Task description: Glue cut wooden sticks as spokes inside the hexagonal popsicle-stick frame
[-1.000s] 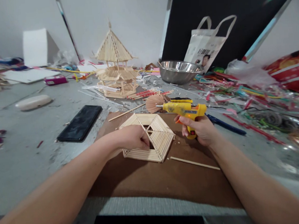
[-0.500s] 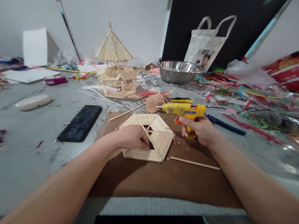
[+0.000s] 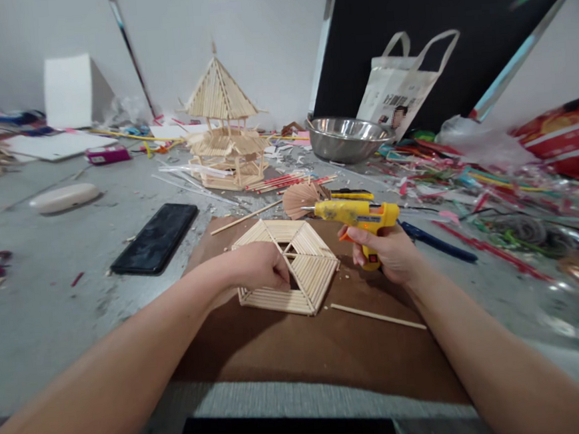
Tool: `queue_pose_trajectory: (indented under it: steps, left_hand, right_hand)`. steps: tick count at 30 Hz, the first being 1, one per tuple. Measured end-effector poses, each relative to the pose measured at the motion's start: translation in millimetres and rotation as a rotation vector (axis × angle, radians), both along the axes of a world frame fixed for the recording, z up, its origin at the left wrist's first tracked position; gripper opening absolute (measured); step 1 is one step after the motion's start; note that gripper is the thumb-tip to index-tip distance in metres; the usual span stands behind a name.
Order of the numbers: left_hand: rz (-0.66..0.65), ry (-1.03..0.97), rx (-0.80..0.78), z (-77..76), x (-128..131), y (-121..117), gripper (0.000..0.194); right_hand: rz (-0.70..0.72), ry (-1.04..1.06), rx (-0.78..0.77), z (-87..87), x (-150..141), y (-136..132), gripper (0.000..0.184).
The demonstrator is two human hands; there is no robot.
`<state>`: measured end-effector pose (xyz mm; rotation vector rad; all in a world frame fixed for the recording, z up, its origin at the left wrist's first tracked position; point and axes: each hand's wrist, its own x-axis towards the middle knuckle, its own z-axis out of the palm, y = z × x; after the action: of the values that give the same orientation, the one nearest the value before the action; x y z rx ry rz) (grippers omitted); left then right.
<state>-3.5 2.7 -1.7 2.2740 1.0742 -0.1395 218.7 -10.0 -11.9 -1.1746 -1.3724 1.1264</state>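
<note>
The left hand [image 3: 260, 265] is over the left part of the hexagonal wooden-stick panel [image 3: 316, 272], its fingers curled closely together and reaching down at the panel's central opening; their tips are hidden, so I cannot tell whether they pinch anything. The right hand [image 3: 392, 252], beyond the panel's right edge, has its fingers wrapped around the grip of a yellow hot-glue gun [image 3: 349, 211], near the orange trigger [image 3: 344, 235]. The left forearm slants in from the lower left with the knuckles up; the right one rises from the lower right, the fist turned inward. The glue gun's barrel lies nearly level, its long axis running left to right and its nozzle pointing left, above the panel's far right side. The panel lies on a brown mat [image 3: 311, 362], one corner pointing right. A loose wooden stick [image 3: 377, 316] lies to the panel's near right, and a smartphone [image 3: 155, 239] to its left.
</note>
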Motion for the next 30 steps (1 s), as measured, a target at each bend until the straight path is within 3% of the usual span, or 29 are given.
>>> queue_pose_trajectory:
  steps: [30]
  left_hand:
    - [-0.026, -0.037, -0.004, 0.7, 0.3, 0.2, 0.021]
  right_hand:
    - [0.011, -0.002, -0.017, 0.5, -0.1, -0.7, 0.019]
